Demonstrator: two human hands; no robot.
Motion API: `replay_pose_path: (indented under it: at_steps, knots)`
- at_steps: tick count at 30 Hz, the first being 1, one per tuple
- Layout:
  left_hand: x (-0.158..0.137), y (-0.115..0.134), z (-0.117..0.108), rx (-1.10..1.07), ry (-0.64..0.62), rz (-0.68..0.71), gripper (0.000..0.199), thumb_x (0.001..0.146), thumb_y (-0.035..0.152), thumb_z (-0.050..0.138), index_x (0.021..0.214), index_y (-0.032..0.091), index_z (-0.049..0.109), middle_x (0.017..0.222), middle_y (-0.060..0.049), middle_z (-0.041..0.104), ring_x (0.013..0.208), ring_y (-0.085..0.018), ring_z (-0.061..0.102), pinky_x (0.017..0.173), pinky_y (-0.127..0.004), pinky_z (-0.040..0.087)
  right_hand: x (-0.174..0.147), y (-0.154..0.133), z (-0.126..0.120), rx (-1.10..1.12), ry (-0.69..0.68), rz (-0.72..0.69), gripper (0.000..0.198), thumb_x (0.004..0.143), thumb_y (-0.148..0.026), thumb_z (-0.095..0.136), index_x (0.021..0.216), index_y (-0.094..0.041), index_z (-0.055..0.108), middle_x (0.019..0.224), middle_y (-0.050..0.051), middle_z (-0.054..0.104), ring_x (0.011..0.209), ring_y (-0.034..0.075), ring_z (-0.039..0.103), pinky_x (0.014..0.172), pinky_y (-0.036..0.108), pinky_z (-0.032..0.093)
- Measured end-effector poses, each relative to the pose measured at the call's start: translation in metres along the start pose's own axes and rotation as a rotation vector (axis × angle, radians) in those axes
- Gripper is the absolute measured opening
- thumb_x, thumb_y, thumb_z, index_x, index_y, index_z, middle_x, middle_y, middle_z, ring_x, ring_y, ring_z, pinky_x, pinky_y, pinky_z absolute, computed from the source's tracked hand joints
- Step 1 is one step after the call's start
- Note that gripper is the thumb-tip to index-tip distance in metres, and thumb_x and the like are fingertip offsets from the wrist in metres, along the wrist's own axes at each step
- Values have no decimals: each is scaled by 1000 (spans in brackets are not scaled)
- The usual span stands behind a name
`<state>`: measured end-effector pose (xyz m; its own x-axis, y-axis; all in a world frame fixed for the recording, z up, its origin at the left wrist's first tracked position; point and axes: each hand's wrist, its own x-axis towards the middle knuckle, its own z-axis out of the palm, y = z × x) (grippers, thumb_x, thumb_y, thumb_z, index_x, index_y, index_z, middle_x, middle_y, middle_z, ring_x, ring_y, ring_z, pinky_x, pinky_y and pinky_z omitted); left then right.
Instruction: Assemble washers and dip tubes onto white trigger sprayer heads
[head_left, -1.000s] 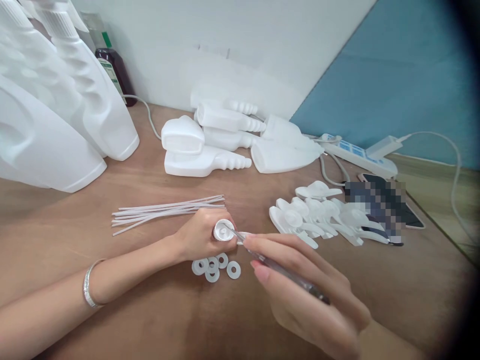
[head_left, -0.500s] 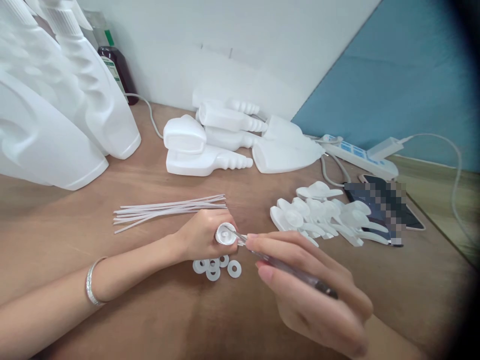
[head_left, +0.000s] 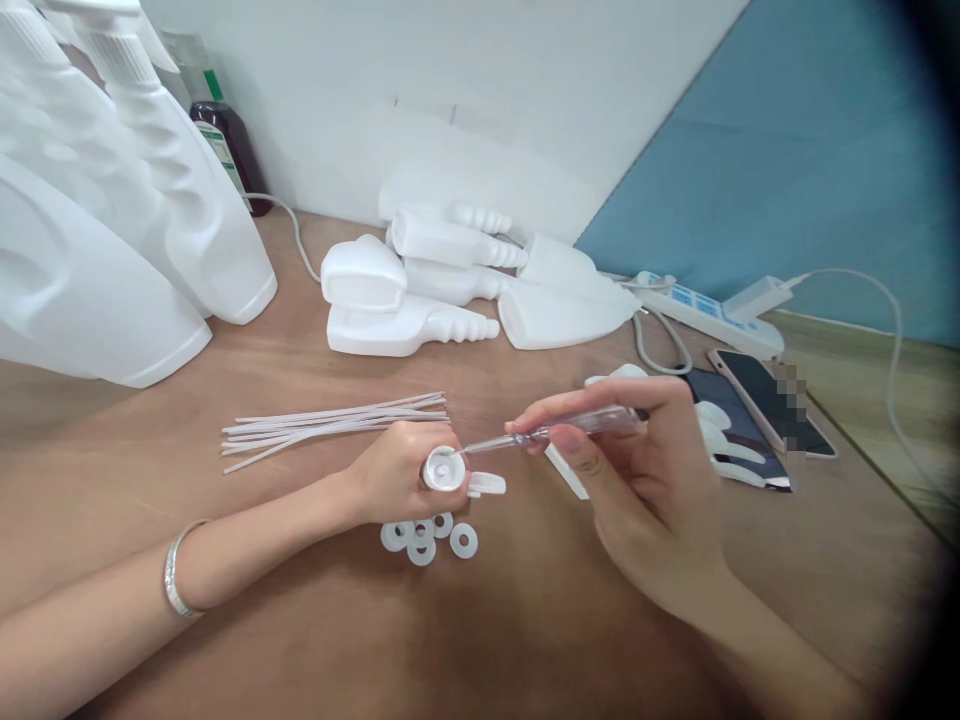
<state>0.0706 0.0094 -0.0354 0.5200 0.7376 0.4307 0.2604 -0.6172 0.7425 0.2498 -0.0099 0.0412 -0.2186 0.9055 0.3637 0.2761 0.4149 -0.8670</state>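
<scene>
My left hand [head_left: 394, 468] is closed around a white spray nozzle head [head_left: 445, 470], its round open collar facing me and its trigger sticking out to the right. In my right hand [head_left: 652, 490] is a slim screwdriver [head_left: 577, 428] with a clear handle, held almost level. Its tip reaches the collar's upper right rim; whether it touches is hard to tell. Several white ring washers [head_left: 464, 541] lie just below my left hand. Behind that hand rests a bundle of thin white tubes [head_left: 330, 425].
White bottles [head_left: 412, 325] lie in a pile at the back; taller spray bottles [head_left: 217, 250] stand at left beside a dark bottle [head_left: 232, 150]. More white spray heads [head_left: 739, 470], partly hidden by my right hand, lie near a phone [head_left: 780, 400] and a power strip [head_left: 705, 315].
My right hand has swung upward and to the right, bringing the screwdriver from a steep slant to nearly level. The tip has shifted to the collar's rim. My left hand keeps its hold.
</scene>
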Motion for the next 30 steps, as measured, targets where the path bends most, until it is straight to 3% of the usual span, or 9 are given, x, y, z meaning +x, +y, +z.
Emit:
replay_pose_path:
  at_steps: [6, 14, 20, 30]
  knots:
    - [-1, 0, 1, 43, -25, 76, 4, 70, 16, 53, 66, 15, 55, 58, 0, 56, 52, -9, 48, 48, -19, 38, 5, -1, -4, 30, -28, 13, 14, 85, -17, 50, 94, -25, 45, 79, 0, 63, 71, 15, 62, 63, 30, 53]
    - [-4, 0, 2, 147, -49, 107, 8, 70, 20, 51, 68, 14, 55, 58, -1, 55, 52, -9, 49, 46, -19, 38, -6, -2, -5, -89, -89, -138, 18, 84, -14, 50, 97, -26, 46, 85, 1, 64, 76, 15, 63, 59, 27, 53]
    - [-6, 1, 3, 257, -86, 114, 13, 73, 26, 49, 67, 16, 55, 58, 0, 54, 48, -8, 48, 42, -19, 33, -4, -8, -9, -82, -142, -19, 11, 85, -19, 50, 95, -25, 48, 82, 2, 64, 73, 16, 64, 60, 29, 54]
    - [-6, 3, 4, 348, -43, 152, 15, 72, 29, 51, 67, 16, 56, 55, 1, 53, 45, -8, 45, 39, -21, 30, -3, -6, -8, -2, -142, 40, 8, 85, -21, 51, 92, -24, 47, 82, 1, 63, 68, 14, 61, 62, 28, 52]
